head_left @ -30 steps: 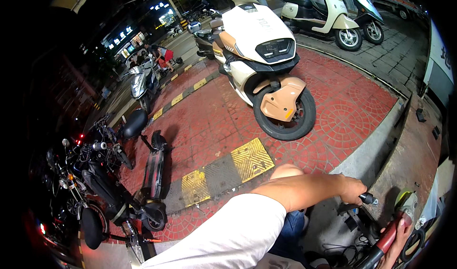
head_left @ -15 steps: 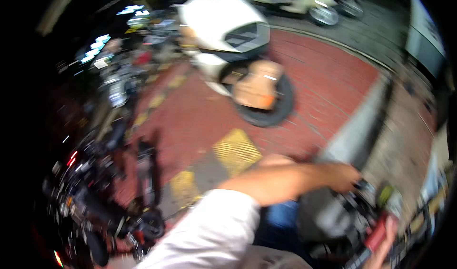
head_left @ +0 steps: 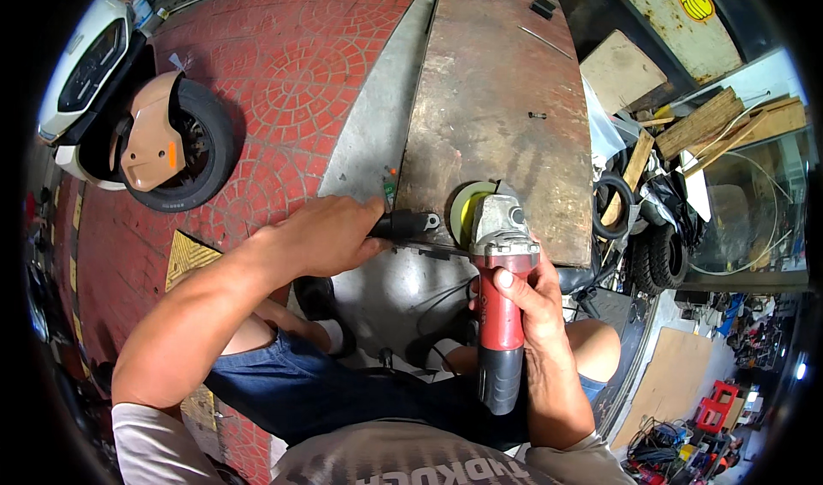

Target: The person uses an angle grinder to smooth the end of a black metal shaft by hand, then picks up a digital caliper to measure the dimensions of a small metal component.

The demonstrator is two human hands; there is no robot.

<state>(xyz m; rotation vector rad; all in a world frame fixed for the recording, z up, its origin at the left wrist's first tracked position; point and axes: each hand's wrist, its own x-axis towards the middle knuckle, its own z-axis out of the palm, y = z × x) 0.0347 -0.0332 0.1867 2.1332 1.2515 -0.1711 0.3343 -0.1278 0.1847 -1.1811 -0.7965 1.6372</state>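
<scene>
My left hand (head_left: 330, 232) is closed round a black cylindrical part (head_left: 403, 224) with a metal eye at its end. The part lies close to the near left corner of a worn wooden board (head_left: 493, 82), eye toward the right. In my right hand (head_left: 536, 301) is a red and black angle grinder (head_left: 501, 309) with a silver head, fingers wrapped round its body. Its yellow-green disc (head_left: 465, 210) faces the part's eye, with a small gap between them. Whether the disc spins I cannot tell.
A small dark metal piece (head_left: 537, 115), a thin rod (head_left: 546, 42) and black blocks (head_left: 542, 7) lie on the board. Right of it are tyres (head_left: 658, 258) and wood scraps (head_left: 699, 123). A scooter wheel (head_left: 202, 142) stands at left on red paving; a red stool (head_left: 717, 406) is lower right.
The view has swung to the right and sharpened, bringing the board into full sight. The parked scooter has shifted to the left edge; both hands now appear nearer the middle.
</scene>
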